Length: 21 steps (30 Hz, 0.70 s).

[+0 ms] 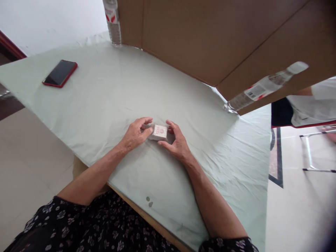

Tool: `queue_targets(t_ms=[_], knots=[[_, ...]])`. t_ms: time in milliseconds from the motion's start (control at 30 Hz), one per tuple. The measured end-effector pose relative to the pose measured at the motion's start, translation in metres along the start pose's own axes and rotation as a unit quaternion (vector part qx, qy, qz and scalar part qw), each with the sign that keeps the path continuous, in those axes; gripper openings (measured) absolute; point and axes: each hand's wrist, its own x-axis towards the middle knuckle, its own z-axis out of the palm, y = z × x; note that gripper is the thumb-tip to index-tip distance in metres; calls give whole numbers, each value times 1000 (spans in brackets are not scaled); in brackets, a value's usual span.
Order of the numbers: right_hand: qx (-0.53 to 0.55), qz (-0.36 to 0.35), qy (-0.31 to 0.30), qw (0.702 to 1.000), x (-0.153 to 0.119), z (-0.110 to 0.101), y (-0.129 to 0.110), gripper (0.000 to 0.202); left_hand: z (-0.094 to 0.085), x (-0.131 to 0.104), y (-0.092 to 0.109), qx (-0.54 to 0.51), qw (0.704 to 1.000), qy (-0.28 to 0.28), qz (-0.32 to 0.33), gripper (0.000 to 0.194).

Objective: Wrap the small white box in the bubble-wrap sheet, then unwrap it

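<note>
Black flowered clothing [112, 227] lies nearest, against the front edge of a table under a pale green cloth [105, 101]; two small dark spots [149, 201] mark the cloth near that edge.

Farther in, a small white box [160, 131] with red print sits on the cloth between the two hands. Its printed face points up, and its long axis runs roughly left to right, the right end turned slightly toward the wearer. The print is too small to read.

The left hand [137, 134] curves at the box's left end, thumb and fingers parted, thumb tip at that end; whether it touches, I cannot tell. The right hand [178, 141] is spread around the right end, thumb by the near side, forefinger near the far corner.

A dark-screened phone [60, 73] in a red case lies well apart, far left. Beyond stands brown cardboard [183, 38], with an upright clear bottle [113, 24] at its left and another bottle [265, 87] at its right. Past that, a person in white [312, 105] shows partly.
</note>
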Motion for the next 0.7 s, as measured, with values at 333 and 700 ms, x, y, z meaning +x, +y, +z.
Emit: queue_targets(t_ms=[333, 700], knots=[[35, 19, -16, 999, 0, 0, 6, 92, 2, -1, -9, 51, 992, -87, 75, 81], [22, 25, 22, 999, -4, 10, 2, 77, 3, -2, -7, 96, 987, -66, 107, 78]])
